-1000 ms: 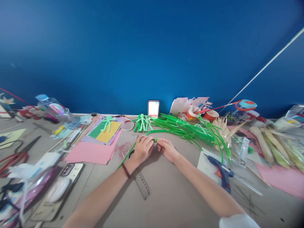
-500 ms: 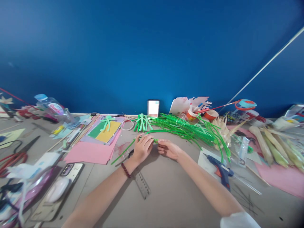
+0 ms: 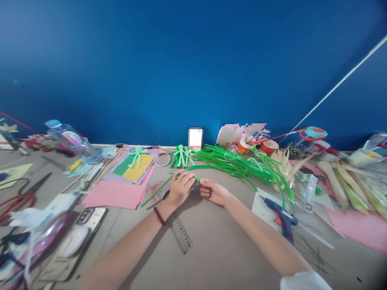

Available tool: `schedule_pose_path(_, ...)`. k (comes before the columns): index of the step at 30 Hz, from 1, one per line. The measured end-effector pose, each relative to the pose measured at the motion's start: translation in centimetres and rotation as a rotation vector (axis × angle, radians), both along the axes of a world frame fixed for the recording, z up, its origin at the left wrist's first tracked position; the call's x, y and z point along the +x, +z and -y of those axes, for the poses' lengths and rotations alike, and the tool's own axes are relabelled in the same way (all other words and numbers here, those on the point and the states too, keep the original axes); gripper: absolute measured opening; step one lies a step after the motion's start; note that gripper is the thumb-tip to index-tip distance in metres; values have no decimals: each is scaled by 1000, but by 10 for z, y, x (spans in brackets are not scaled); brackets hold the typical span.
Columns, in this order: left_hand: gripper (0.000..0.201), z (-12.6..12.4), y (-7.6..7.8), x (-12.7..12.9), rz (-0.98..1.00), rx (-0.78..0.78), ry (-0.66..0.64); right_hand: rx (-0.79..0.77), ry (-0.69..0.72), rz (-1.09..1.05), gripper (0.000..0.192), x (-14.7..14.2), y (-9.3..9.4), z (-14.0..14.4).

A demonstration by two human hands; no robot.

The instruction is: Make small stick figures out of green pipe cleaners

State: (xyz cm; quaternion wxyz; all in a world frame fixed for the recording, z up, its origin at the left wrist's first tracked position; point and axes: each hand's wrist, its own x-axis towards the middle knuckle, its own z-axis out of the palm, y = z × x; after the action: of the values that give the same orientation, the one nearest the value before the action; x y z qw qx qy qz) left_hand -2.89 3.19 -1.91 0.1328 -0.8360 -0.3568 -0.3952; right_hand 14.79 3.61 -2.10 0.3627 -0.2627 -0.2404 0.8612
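Observation:
Between my two hands is a green pipe cleaner (image 3: 160, 190), its long tail running out to the lower left and its other end twisted into a small knot or loop. My left hand (image 3: 180, 187) is closed round it, fingers bent over the top. The fingertips of my right hand (image 3: 215, 191) pinch the twisted end from the other side. Just beyond my hands stand small green pipe-cleaner figures (image 3: 181, 155), and a heap of loose green pipe cleaners (image 3: 229, 159) spreads to their right. Below my left hand lies a clear ruler (image 3: 181, 233), with a scissors handle partly hidden beside it.
Pink paper sheets (image 3: 115, 194) and another green figure (image 3: 136, 156) lie to the left. Nearer are a phone (image 3: 57, 266) and red-handled scissors (image 3: 21, 201). A blue glue gun (image 3: 279, 217) and corn husks (image 3: 347, 187) lie to the right. A blue wall (image 3: 193, 68) rises behind.
Both hands stay in nearly the same place. My left fingers have shifted slightly on the pipe cleaner, and my right fingertips have curled a little closer at the twisted end.

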Motion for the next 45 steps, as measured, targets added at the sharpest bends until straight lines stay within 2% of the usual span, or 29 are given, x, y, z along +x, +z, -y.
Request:
schedule_pose_path(10,21,-1,1,1,6,-43,17,22,-114,-19,23,-10,-4,5)
schedule_pose_path(18,16,-1,-5,4,71,-99,41,49,-115,-4,30,-10,-3,5)
schedule_pose_path(26,16,-2,-7,3,101,-101,41,139,-132,144,26,-9,3,5)
schedule_pose_path(34,17,-2,-9,3,88,-113,9,128,-160,153,26,-10,-2,4)
schedule_pose_path(38,17,-1,-5,6,133,-147,-6,58,-196,161,28,-12,-4,3)
schedule_pose_path(40,18,-1,-5,7,148,-149,-24,96,-265,186,29,-14,-5,2)
schedule_pose_path(45,17,-4,-6,5,223,-180,-22,310,-415,252,26,-14,1,3)
